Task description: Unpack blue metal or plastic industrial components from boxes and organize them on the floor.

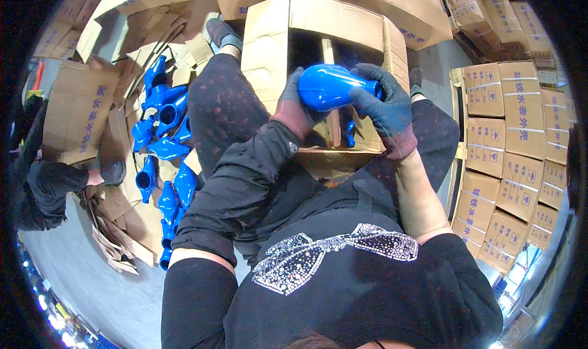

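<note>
Between my two gloved hands is a glossy blue meter housing [327, 87], rounded and wide at the left and narrowing to a pipe end at the right. My left hand [290, 104] cups the wide end, its fingers partly hidden. Around the narrow end wrap the fingers and thumb of my right hand [387, 104]. The housing is above an open carton [265, 58] that stands between my legs. Inside the carton are an upright cardboard divider [327, 50] and another blue housing [350, 133], only partly visible; the rest of its inside is dark.
Several loose blue housings [168, 148] lie heaped on cardboard to my left. Flattened cardboard [122, 226] is scattered around them. Further left, another person's leg [58, 180] shows beside a carton [79, 113]. Strapped cartons [520, 122] are stacked at my right; more large cartons [392, 9] stand ahead.
</note>
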Available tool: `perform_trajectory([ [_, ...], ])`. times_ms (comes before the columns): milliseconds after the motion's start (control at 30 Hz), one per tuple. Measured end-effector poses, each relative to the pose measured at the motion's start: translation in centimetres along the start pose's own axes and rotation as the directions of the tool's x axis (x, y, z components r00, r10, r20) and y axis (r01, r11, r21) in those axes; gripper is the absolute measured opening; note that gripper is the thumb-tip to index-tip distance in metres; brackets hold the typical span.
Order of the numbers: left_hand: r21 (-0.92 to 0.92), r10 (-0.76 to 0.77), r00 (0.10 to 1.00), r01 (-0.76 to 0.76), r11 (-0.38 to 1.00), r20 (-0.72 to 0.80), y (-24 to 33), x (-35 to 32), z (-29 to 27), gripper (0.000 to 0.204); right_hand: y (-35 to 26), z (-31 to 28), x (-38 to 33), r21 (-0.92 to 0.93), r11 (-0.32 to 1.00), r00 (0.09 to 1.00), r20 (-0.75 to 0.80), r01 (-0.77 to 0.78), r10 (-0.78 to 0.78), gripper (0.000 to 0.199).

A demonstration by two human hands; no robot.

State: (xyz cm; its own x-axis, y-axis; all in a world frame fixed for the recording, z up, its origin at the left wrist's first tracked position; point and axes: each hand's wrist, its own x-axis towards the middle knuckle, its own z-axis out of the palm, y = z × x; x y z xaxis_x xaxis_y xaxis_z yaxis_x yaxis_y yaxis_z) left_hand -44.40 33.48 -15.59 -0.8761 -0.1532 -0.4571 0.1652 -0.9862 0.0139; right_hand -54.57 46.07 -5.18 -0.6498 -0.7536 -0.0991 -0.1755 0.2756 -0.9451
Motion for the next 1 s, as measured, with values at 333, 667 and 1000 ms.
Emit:
perform_trajectory([
  [333,0.691,0.147,0.679,-0.679,-0.248,0.720,0.4,-3.5,3.8,0.035,-1.7,1.0,-0.2,0.041,0.977,0.965,0.153,0.211,-0.215,0.049],
  [667,0.656,0.212,0.668,-0.743,0.134,0.713,-2.0,-0.4,-0.4,0.052,-4.6,2.8,-0.7,-0.177,0.891,0.902,0.196,0.418,-0.385,0.043],
  [1000,0.571,0.160,0.549,-0.782,-0.250,0.821,-1.9,-1.1,0.6,0.043,-4.2,3.1,-0.3,-0.184,0.898,0.910,0.195,0.399,-0.365,0.040],
])
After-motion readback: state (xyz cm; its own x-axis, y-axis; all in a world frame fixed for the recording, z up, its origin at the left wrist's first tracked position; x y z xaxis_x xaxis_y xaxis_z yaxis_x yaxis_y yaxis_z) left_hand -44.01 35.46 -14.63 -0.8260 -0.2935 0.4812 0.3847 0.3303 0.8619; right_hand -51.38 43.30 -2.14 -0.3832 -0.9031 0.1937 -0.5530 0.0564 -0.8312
